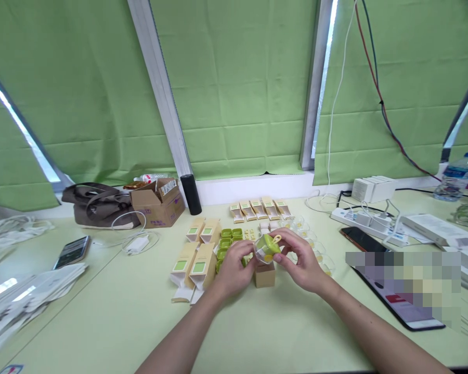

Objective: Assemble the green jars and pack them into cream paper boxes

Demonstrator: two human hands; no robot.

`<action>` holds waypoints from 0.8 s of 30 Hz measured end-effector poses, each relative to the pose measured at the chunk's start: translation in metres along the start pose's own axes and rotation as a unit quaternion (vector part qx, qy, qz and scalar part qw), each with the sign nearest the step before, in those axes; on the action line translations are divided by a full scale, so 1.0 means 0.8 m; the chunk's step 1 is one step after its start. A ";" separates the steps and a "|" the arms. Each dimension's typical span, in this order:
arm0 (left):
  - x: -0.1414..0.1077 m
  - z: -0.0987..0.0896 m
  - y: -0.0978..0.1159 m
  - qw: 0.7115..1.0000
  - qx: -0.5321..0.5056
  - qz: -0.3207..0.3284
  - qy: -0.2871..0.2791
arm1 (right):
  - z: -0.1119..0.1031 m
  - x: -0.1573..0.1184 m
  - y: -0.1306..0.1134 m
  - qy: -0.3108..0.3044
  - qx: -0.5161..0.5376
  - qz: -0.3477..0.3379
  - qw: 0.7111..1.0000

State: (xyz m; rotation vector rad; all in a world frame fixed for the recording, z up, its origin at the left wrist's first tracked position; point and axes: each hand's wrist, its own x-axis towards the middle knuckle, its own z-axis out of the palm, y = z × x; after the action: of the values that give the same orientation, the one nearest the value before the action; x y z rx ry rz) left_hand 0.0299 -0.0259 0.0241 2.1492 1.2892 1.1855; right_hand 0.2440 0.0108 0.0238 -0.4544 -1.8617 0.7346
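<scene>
Between my two hands is a small clear container with a green cone-shaped top and a pale yellow loop [268, 248], tilted on its side. My left hand [236, 267] grips its clear end, fingers closed. At the green end, the fingertips of my right hand [298, 259] pinch the top near the loop. Directly below stands a small brown cardboard block or box [265, 276]. Green square cups [226, 233] sit in rows behind my left hand, partly hidden by it. Clear cups with yellow spots [320, 252] lie beyond my right hand.
Opened cream cartons [198, 265] lie to the left, with more cartons [259, 209] behind. A cardboard box [158, 202], grey bag [101, 205] and black cylinder [191, 194] stand at the back left. On the right are a power strip [368, 227], a phone [362, 239] and a tablet-like device [405, 309].
</scene>
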 end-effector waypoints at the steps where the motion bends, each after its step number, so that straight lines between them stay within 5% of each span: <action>1: 0.000 0.001 -0.002 1.000 -0.003 -0.005 0.005 | 0.000 0.000 0.000 -0.009 0.001 0.003 1.000; 10: -0.007 0.006 -0.032 0.997 -0.029 -0.060 0.043 | -0.011 0.002 0.008 -0.035 -0.060 0.005 0.998; 24: -0.008 0.000 -0.023 0.997 -0.057 -0.058 0.018 | -0.014 0.006 0.002 -0.100 -0.158 0.018 0.982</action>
State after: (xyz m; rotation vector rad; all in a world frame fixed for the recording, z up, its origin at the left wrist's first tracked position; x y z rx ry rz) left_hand 0.0184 -0.0220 0.0087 1.9554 1.3094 1.2236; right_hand 0.2527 0.0180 0.0289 -0.6370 -2.1770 0.5241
